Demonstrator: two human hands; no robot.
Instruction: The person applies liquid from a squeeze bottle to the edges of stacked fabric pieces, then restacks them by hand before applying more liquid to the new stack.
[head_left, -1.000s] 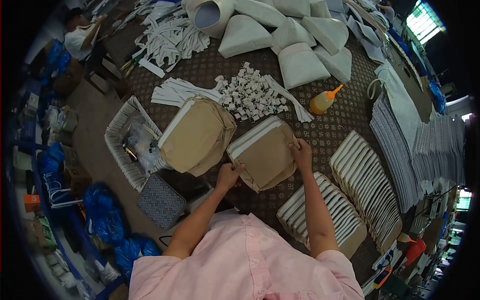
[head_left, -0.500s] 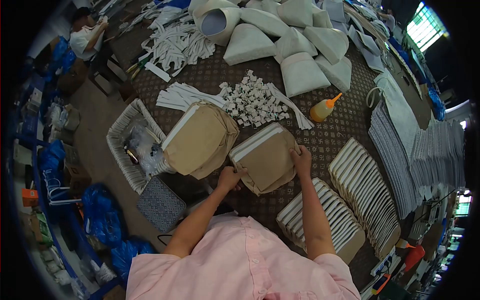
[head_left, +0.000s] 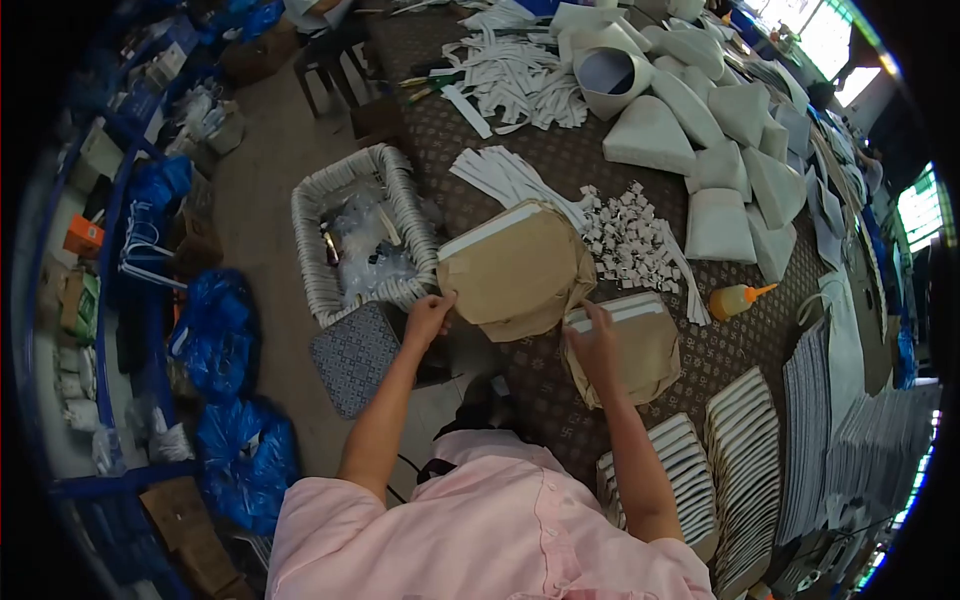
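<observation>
A rounded brown paper-covered piece (head_left: 515, 270) with a white strip along its top edge lies on top of a pile at the table's near edge. My left hand (head_left: 430, 318) is closed on its lower left edge, thumb on top. My right hand (head_left: 597, 348) has its fingers bent at the gap between this pile and a second brown paper-covered pile (head_left: 640, 350), partly over the second one. What its fingertips hold, if anything, is hidden. Small metal clips (head_left: 630, 235) lie heaped behind the piles, beside white strips (head_left: 515, 180).
Left stands a white woven basket (head_left: 310, 250) with plastic bags inside, near a patterned stool (head_left: 355, 360). A glue bottle (head_left: 735, 302), rows of brown-and-white pieces (head_left: 745, 450) and cream shaped covers (head_left: 650, 140) lie on the table. Blue bags (head_left: 245, 460) sit by the shelves.
My view has turned left. Both hands have left the sides of the right pile; the left now grips the left pile's top piece, and the right is between the piles.
</observation>
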